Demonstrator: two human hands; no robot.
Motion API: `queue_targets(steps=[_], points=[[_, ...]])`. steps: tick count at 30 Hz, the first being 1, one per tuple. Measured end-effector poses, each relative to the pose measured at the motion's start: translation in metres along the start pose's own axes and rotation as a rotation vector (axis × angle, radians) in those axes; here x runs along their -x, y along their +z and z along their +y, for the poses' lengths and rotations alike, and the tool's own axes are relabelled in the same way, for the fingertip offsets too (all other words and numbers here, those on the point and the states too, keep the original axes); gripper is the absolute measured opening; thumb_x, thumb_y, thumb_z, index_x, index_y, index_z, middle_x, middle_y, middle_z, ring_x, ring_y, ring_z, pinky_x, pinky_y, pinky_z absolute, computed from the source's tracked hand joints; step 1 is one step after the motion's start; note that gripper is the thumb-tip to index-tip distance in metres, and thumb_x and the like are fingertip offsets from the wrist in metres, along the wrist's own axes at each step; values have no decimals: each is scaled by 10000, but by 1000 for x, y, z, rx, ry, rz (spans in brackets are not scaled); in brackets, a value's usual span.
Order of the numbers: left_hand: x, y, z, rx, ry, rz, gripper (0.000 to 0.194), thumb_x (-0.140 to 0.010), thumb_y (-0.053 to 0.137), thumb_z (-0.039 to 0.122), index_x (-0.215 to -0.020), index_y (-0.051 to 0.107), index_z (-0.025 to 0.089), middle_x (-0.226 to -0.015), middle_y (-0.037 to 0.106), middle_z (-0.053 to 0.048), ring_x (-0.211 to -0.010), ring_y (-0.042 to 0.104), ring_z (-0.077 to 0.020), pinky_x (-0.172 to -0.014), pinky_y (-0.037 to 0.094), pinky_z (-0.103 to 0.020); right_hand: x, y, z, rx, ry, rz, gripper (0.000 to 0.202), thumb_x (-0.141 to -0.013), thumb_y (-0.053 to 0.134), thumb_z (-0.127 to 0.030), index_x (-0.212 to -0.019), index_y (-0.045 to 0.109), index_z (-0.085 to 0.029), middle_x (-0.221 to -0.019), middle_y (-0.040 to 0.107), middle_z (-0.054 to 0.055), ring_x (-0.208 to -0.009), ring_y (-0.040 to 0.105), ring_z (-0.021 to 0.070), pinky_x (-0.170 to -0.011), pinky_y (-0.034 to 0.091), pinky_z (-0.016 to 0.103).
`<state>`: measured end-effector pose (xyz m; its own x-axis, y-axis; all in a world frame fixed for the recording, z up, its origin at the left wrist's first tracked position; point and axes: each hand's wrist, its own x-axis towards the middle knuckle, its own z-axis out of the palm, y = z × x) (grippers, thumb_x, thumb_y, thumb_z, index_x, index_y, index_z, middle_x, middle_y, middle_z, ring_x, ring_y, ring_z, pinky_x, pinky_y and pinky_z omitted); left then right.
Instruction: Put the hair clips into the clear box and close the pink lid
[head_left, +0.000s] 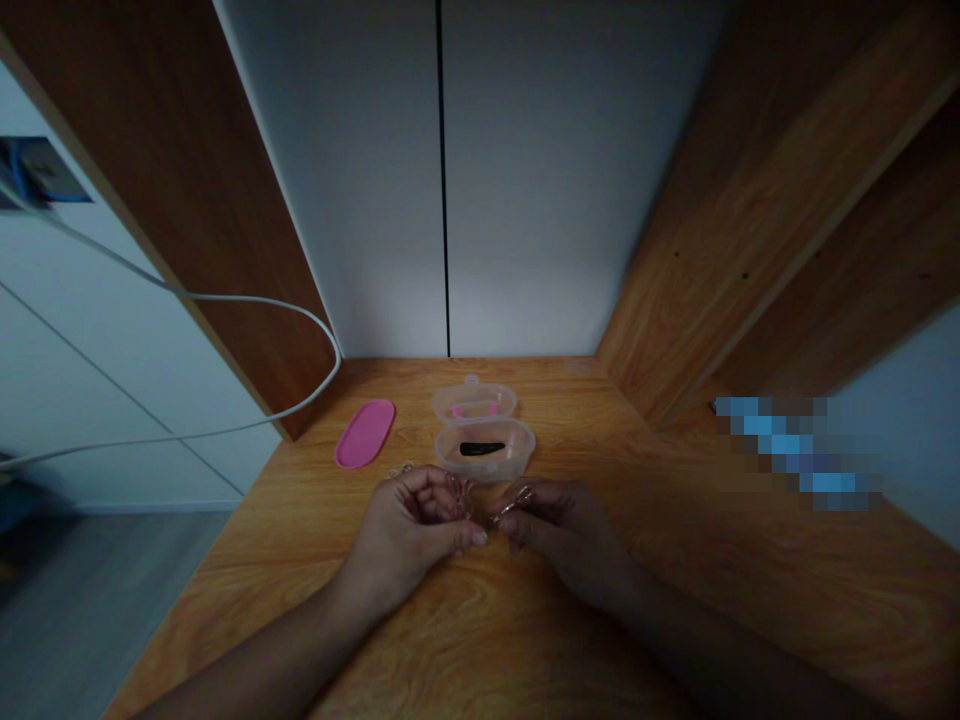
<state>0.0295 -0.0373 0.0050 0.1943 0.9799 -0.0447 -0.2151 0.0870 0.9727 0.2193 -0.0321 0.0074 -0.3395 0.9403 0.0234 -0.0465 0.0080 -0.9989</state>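
Observation:
My left hand (409,525) and my right hand (559,530) meet over the wooden desk (480,620), fingertips close together. Between them they pinch a small thin metallic piece (510,505), possibly a hair clip or a bit of jewellery; the dim light hides its exact shape. Just beyond the hands stands an open clear plastic box (486,450) with a black oblong item (481,448) inside. Its hinged lid (474,402) lies open behind it, showing something pink. A small metallic item (401,469) lies on the desk near my left hand.
A pink oval lid (364,433) lies flat to the left of the box. A white cable (247,300) hangs across the left wooden side panel (172,180). Wooden shelving (765,220) rises at the right, and a white back wall (480,180) closes the alcove.

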Motion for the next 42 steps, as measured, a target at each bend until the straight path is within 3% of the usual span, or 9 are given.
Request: queue_targets(steps=[8, 12, 15, 19, 21, 24, 29, 35, 42], points=[[9, 5, 2, -143, 3, -7, 278, -487, 893, 147, -563, 626, 153, -560, 692, 13, -503, 612, -103, -502, 460, -200, 3, 2, 1, -204, 67, -125, 309, -620, 865, -269, -857, 685, -183, -724, 703, -12, -602, 607, 101, -556, 475, 218], [11, 9, 1, -118, 27, -87, 229, -539, 879, 178, -571, 652, 168, -625, 738, -16, -578, 687, -162, -567, 525, -253, 5, 4, 6, -172, 45, -167, 229, -710, 809, -328, -752, 655, -164, -661, 663, -18, -560, 582, 89, -530, 466, 214], [11, 4, 0, -212, 149, -86, 153, -630, 838, 236, -632, 697, 176, -657, 741, -24, -601, 684, -167, -581, 522, -263, 5, 3, 2, -122, -18, -142, 229, -751, 771, -368, -746, 641, -180, -647, 649, -21, -540, 565, 93, -494, 435, 214], [2, -19, 9, -491, 467, 84, 250, -907, 547, 343, -880, 732, 176, -752, 718, -41, -688, 644, -160, -626, 487, -275, -7, -12, -24, 216, -289, 64, 147, -790, 740, -336, -768, 683, -203, -784, 689, 11, -737, 626, 142, -664, 473, 266], [-6, -35, 17, -655, 514, 247, 283, -930, 505, 337, -824, 700, 162, -710, 680, -31, -653, 607, -152, -611, 460, -270, -21, -21, -43, 492, -393, 107, 127, -808, 719, -334, -801, 709, -207, -858, 697, 29, -806, 631, 165, -712, 463, 285], [-21, -58, 27, -947, 537, 432, 242, -914, 518, 326, -883, 690, 158, -751, 660, -32, -639, 568, -158, -569, 417, -270, -44, -29, -67, 906, -331, 19, 135, -819, 688, -332, -854, 741, -213, -808, 707, 23, -719, 616, 159, -638, 422, 269], [-38, -85, 29, -1375, 499, 324, 255, -895, 499, 301, -962, 711, 175, -915, 670, -76, -832, 616, -230, -749, 479, -343, -76, -23, -84, 1458, -148, -213, 141, -778, 696, -349, -837, 763, -239, -753, 735, 31, -630, 621, 165, -516, 325, 250], [-41, -96, 25, -1567, 474, 377, 307, -873, 495, 300, -1058, 694, 158, -1050, 648, -122, -978, 593, -275, -886, 467, -379, -88, -9, -90, 1622, -151, -263, 196, -766, 710, -384, -744, 766, -198, -753, 738, 101, -653, 651, 213, -540, 344, 276], [-46, -105, 12, -1707, 304, 553, 666, -809, 514, 615, -1211, 593, 90, -1050, 639, -198, -998, 583, -367, -885, 435, -457, -76, 7, -96, 1582, -363, -126, 359, -939, 479, -416, -803, 748, -222, -802, 739, 72, -695, 647, 203, -578, 370, 294]])
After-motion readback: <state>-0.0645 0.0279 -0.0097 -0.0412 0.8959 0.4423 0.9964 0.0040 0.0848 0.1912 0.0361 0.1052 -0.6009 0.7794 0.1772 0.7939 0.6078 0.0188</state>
